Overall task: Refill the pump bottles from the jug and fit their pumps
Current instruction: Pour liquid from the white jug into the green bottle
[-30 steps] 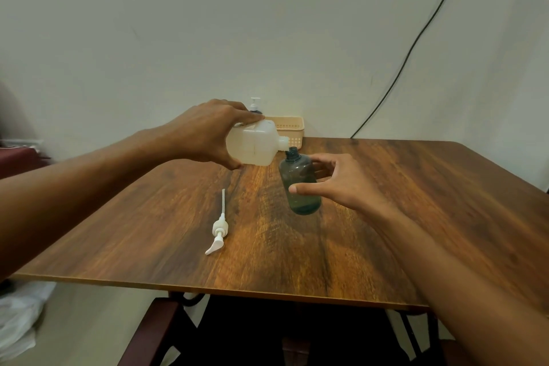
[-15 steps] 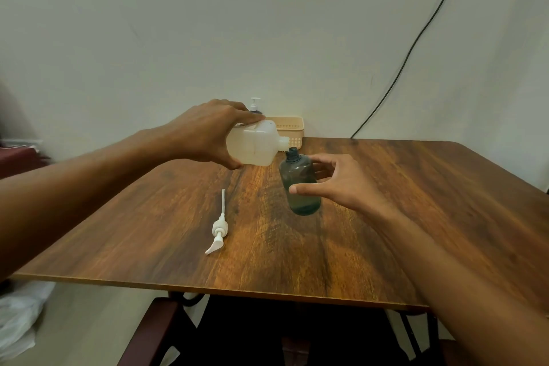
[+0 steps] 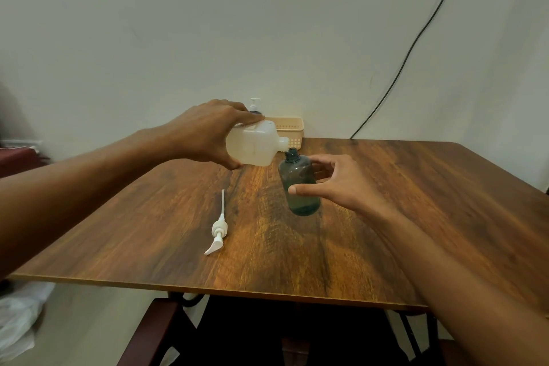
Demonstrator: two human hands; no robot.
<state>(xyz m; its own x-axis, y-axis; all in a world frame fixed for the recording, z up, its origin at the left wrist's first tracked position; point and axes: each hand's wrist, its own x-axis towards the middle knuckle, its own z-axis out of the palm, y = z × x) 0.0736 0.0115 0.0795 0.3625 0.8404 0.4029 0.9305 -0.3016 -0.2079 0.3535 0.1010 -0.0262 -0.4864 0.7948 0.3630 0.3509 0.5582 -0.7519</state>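
My left hand point(image 3: 208, 134) grips a translucent white jug point(image 3: 255, 144), tipped on its side so its spout sits just over the open neck of a dark teal bottle point(image 3: 298, 184). That bottle stands upright on the wooden table point(image 3: 416, 202). My right hand point(image 3: 335, 184) wraps around the bottle's right side, thumb in front, fingers behind. A white pump point(image 3: 219, 227) with its long dip tube lies flat on the table, left of the bottle. A second bottle with a white pump fitted point(image 3: 255, 106) stands at the back, mostly hidden by my left hand.
A beige plastic basket point(image 3: 289, 128) stands at the table's back edge against the wall. A black cable point(image 3: 410, 50) runs down the wall to the table. A dark red chair point(image 3: 154, 333) is tucked under the table's near edge.
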